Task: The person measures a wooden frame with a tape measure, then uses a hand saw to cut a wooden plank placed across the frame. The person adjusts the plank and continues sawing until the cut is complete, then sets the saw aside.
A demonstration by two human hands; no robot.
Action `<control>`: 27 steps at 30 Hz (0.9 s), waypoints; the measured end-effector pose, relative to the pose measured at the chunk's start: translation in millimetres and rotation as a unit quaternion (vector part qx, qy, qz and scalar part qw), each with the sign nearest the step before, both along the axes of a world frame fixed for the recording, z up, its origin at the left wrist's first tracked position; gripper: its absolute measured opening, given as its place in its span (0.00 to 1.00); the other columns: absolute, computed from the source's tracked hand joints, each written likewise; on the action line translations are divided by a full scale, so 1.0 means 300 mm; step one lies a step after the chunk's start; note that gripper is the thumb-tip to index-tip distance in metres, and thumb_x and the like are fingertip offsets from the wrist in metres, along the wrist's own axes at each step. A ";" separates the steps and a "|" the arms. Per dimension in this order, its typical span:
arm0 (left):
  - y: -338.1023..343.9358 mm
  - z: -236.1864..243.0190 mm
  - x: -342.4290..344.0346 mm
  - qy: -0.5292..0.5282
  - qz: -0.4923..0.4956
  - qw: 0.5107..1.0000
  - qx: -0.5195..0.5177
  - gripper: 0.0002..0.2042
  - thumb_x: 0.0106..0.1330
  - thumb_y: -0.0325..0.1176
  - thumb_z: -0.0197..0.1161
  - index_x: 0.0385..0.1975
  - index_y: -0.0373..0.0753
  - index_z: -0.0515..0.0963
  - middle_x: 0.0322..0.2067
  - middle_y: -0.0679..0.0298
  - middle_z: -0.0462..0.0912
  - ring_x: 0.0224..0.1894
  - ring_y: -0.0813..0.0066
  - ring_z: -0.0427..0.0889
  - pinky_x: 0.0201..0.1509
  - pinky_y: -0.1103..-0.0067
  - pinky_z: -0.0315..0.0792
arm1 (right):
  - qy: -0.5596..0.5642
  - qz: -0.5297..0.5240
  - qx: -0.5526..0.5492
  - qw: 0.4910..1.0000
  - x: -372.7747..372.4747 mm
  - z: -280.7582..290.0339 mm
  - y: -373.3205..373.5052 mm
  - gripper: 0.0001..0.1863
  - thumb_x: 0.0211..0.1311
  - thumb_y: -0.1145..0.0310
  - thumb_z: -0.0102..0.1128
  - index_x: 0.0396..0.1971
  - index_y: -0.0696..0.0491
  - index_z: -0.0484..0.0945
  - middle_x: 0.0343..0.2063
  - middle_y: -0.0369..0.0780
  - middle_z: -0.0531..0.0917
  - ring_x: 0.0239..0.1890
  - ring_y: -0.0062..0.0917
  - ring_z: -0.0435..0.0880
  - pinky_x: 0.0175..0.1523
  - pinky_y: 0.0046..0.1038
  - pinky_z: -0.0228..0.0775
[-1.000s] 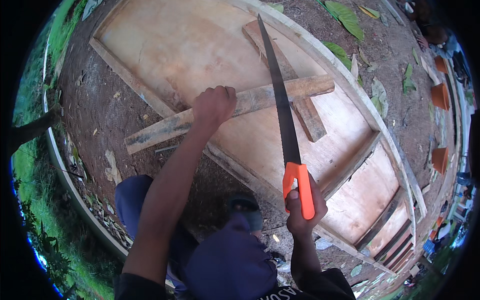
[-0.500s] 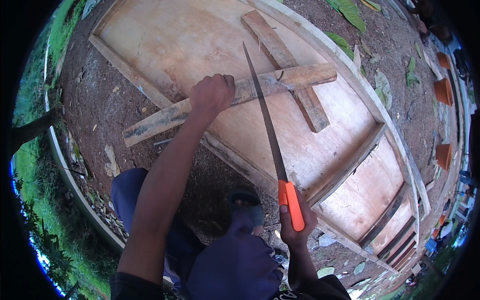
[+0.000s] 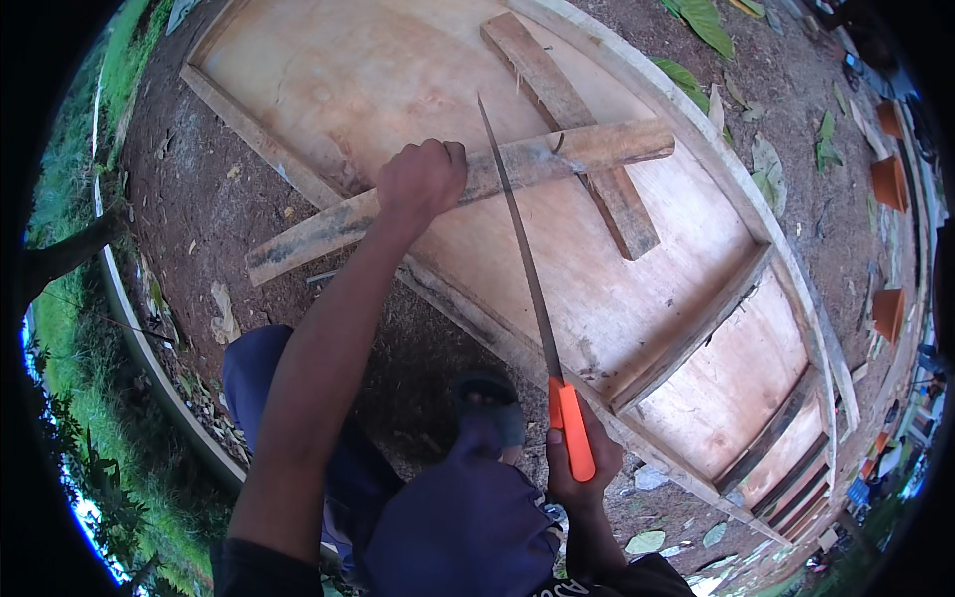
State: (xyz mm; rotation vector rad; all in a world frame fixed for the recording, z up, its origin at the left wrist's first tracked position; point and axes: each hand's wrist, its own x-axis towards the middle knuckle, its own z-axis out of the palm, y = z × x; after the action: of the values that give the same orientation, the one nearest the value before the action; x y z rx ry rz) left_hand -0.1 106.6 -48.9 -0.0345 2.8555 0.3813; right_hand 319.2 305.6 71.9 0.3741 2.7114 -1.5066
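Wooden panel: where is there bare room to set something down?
Two patches look bare: beyond the left hand, between the panel's left rim and the short plank; and right of the saw, between the long plank and the crossbar. Crowded: where the planks cross, and around the left hand.

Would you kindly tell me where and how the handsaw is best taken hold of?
Probably by its orange handle, coming from the near side, as the right hand does: the handle forms the near end, while the thin, tapering blade points away over the plank.
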 end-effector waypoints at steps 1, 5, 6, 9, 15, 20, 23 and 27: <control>-0.006 -0.007 -0.002 0.004 -0.001 1.000 -0.005 0.27 0.74 0.48 0.43 0.36 0.31 0.85 0.40 0.38 0.86 0.46 0.38 0.86 0.57 0.54 0.77 | 0.001 0.005 0.004 1.000 0.002 0.002 0.001 0.28 0.61 0.67 0.66 0.61 0.59 0.77 0.39 0.45 0.90 0.30 0.33 0.90 0.36 0.29 0.79; -0.021 -0.022 -0.007 0.011 -0.005 1.000 -0.012 0.27 0.74 0.48 0.43 0.36 0.31 0.85 0.39 0.38 0.86 0.45 0.38 0.86 0.56 0.54 0.78 | -0.048 -0.010 -0.019 0.999 0.032 0.068 0.011 0.25 0.59 0.73 0.65 0.58 0.64 0.79 0.38 0.51 0.89 0.38 0.33 0.92 0.46 0.29 0.81; -0.016 -0.018 -0.007 0.007 -0.003 1.000 -0.009 0.27 0.74 0.48 0.43 0.36 0.31 0.85 0.38 0.39 0.87 0.44 0.38 0.86 0.55 0.54 0.78 | -0.058 -0.002 -0.013 0.998 0.043 0.096 0.023 0.25 0.59 0.73 0.65 0.58 0.64 0.79 0.38 0.51 0.89 0.39 0.33 0.92 0.46 0.30 0.81; -0.017 -0.018 0.004 0.005 -0.008 1.000 -0.012 0.27 0.74 0.47 0.43 0.34 0.31 0.85 0.37 0.39 0.87 0.42 0.38 0.86 0.53 0.54 0.79 | -0.070 0.025 0.010 0.997 0.091 0.141 0.062 0.26 0.61 0.71 0.65 0.59 0.64 0.78 0.44 0.50 0.89 0.35 0.33 0.92 0.42 0.29 0.81; 0.003 0.007 0.040 -0.009 -0.046 0.999 -0.004 0.25 0.74 0.47 0.45 0.34 0.32 0.84 0.36 0.39 0.86 0.42 0.38 0.86 0.53 0.54 0.79 | 0.038 -0.009 -0.075 0.996 -0.381 -0.101 -0.063 0.23 0.65 0.70 0.65 0.58 0.63 0.77 0.36 0.51 0.88 0.31 0.35 0.91 0.38 0.30 0.81; -0.037 -0.083 0.062 0.039 -0.103 0.989 -0.093 0.10 0.70 0.37 0.52 0.38 0.39 0.78 0.32 0.51 0.83 0.36 0.47 0.86 0.36 0.54 0.81 | 0.063 -0.025 -0.091 0.994 -0.527 -0.129 -0.126 0.22 0.66 0.68 0.66 0.57 0.61 0.78 0.34 0.51 0.88 0.31 0.36 0.90 0.38 0.31 0.80; -0.054 -0.090 -0.005 0.047 -0.066 0.994 -0.077 0.14 0.71 0.40 0.50 0.37 0.38 0.80 0.34 0.47 0.83 0.38 0.45 0.86 0.40 0.54 0.80 | 0.059 -0.002 -0.055 0.997 -0.268 -0.122 -0.023 0.24 0.64 0.67 0.67 0.59 0.61 0.78 0.40 0.50 0.89 0.34 0.37 0.91 0.39 0.32 0.82; -0.033 -0.033 0.012 0.012 -0.024 0.999 -0.038 0.25 0.75 0.48 0.44 0.36 0.33 0.85 0.37 0.40 0.86 0.43 0.39 0.86 0.53 0.54 0.79 | -0.029 0.052 0.054 0.997 0.100 0.033 0.073 0.29 0.60 0.65 0.68 0.60 0.63 0.77 0.44 0.49 0.89 0.32 0.38 0.91 0.38 0.31 0.82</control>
State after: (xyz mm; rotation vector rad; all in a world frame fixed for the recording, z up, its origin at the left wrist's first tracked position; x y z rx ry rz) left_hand 3.3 96.7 -58.8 0.0240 2.8878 0.2650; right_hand 349.2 327.4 81.9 0.2694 2.7278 -1.3059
